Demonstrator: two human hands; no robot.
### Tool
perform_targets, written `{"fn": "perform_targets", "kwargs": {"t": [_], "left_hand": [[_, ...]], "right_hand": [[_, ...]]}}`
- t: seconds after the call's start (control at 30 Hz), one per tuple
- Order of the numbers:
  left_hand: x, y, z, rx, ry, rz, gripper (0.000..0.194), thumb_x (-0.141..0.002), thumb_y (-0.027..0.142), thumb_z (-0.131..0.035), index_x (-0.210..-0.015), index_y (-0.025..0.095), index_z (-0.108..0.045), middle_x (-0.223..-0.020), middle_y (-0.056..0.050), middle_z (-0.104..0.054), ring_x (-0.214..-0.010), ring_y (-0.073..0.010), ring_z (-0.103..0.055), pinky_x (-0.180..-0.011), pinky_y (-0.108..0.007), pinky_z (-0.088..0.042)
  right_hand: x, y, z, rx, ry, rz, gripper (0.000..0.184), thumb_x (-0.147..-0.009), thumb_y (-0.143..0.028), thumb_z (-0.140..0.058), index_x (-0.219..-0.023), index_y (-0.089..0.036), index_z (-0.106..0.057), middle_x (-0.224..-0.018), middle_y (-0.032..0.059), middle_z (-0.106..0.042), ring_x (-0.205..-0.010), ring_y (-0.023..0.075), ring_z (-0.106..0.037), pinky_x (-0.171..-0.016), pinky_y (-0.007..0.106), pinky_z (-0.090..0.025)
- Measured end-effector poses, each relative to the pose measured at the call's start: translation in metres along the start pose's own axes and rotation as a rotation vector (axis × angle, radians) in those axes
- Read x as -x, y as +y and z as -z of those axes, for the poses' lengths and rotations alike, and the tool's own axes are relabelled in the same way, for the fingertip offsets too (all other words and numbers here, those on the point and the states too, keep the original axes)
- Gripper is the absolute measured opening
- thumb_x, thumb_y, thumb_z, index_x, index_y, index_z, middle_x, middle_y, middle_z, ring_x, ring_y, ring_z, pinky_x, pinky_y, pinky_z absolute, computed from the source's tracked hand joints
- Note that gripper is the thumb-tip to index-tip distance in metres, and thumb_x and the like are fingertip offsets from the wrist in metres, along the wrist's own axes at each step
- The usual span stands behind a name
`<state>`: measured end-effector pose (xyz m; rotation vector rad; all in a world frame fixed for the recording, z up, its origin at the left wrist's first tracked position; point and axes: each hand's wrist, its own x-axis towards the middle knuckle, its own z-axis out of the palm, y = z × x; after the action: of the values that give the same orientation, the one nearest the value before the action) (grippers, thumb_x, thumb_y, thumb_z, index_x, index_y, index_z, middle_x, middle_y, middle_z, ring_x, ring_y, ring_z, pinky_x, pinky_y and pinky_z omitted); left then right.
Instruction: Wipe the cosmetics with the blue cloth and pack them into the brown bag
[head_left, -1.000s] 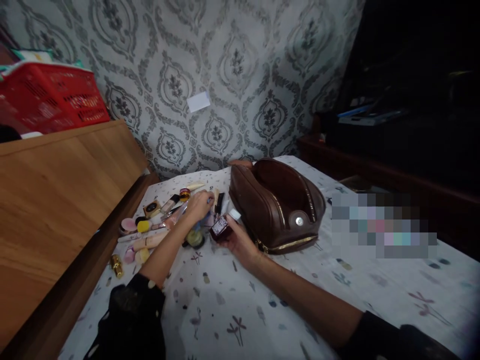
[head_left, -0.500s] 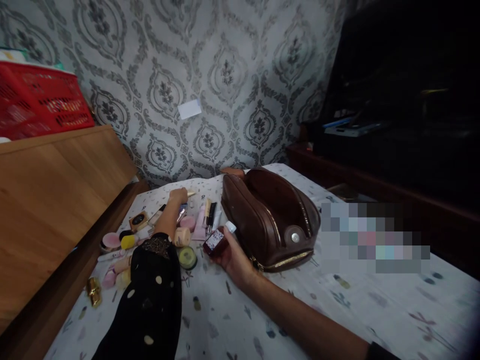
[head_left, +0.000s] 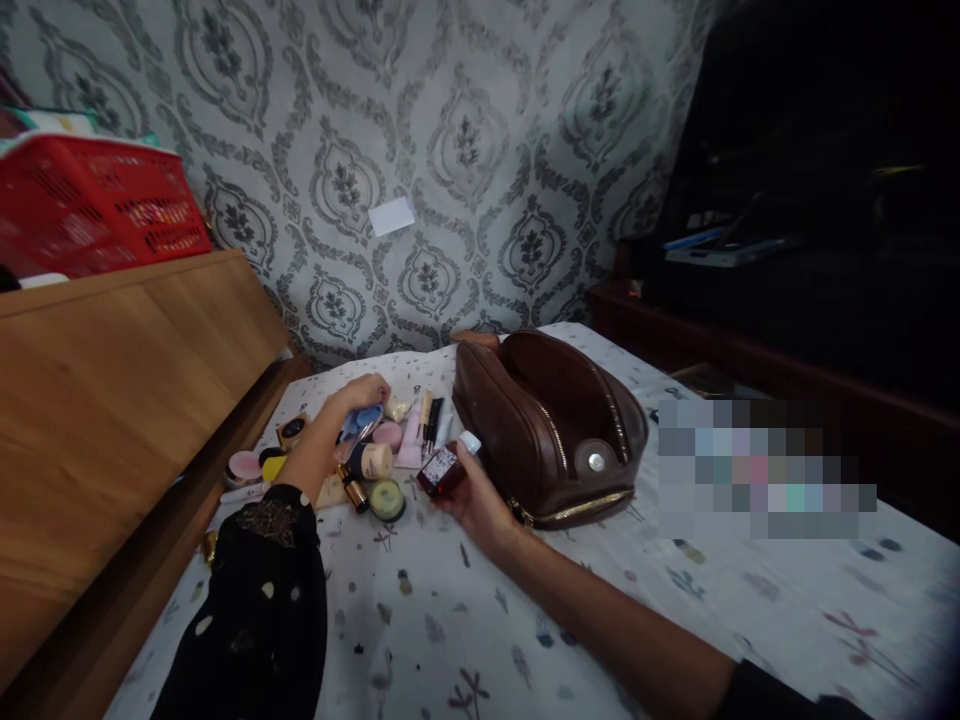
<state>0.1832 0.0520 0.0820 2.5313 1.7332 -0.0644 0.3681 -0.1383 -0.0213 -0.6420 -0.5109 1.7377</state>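
My right hand [head_left: 480, 505] is closed around a small dark red bottle [head_left: 442, 470] with a white cap and a patterned label, held just left of the brown bag. My left hand [head_left: 364, 391] reaches over the spread of cosmetics, fingers curled; what they hold, if anything, is hidden. Just below it lies a shiny blue item [head_left: 361, 424]. Around it are a pink round jar [head_left: 387, 436], a beige jar [head_left: 375, 461], a green-lidded pot [head_left: 387, 499], a dark and gold tube [head_left: 353, 490] and a pale pink tube [head_left: 411, 440].
A brown toiletry bag [head_left: 555, 430] stands unzipped on the patterned sheet [head_left: 420, 620]. A wooden panel [head_left: 127, 370] with a red basket [head_left: 105, 200] on top borders the left; a patterned wall rises behind.
My left hand has moved slightly right in view, and the pale tube tip by its fingers no longer shows there. My right hand still holds the bottle. The view has shifted a little.
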Motion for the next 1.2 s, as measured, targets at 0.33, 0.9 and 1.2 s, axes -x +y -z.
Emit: {"fn": "perform_targets", "kwargs": {"t": [0.33, 0.9, 1.2], "left_hand": [[0.037, 0.064, -0.030, -0.150, 0.009, -0.153, 0.037, -0.090, 0.046, -0.058, -0.123, 0.032, -0.066, -0.116, -0.006, -0.071, -0.109, -0.0263, -0.066, -0.090, -0.032, -0.048], [0.148, 0.044, -0.047, -0.255, 0.276, -0.045, 0.029, -0.096, 0.042, -0.048, -0.106, 0.025, -0.070, -0.123, -0.011, -0.058, -0.122, -0.0300, -0.046, -0.081, -0.035, -0.047], [0.155, -0.034, -0.039, -0.176, 0.459, 0.348, 0.036, -0.098, 0.018, -0.035, -0.116, 0.015, -0.066, -0.114, -0.016, -0.060, -0.109, -0.0303, -0.055, -0.083, -0.039, -0.049]], "right_hand": [[0.001, 0.004, 0.002, 0.105, -0.028, 0.080, 0.043, -0.081, -0.063, -0.065, -0.094, -0.022, -0.059, -0.078, 0.0008, -0.067, -0.066, 0.0173, -0.061, -0.054, 0.028, -0.046], [0.001, 0.003, 0.002, 0.090, -0.007, 0.083, 0.037, -0.073, -0.050, -0.078, -0.095, -0.022, -0.066, -0.084, 0.0017, -0.070, -0.080, 0.0192, -0.063, -0.070, 0.034, -0.054], [0.002, 0.003, 0.003, 0.105, -0.003, 0.100, 0.042, -0.066, -0.053, -0.084, -0.090, -0.023, -0.067, -0.084, 0.0012, -0.072, -0.080, 0.0206, -0.065, -0.068, 0.035, -0.057]]}}
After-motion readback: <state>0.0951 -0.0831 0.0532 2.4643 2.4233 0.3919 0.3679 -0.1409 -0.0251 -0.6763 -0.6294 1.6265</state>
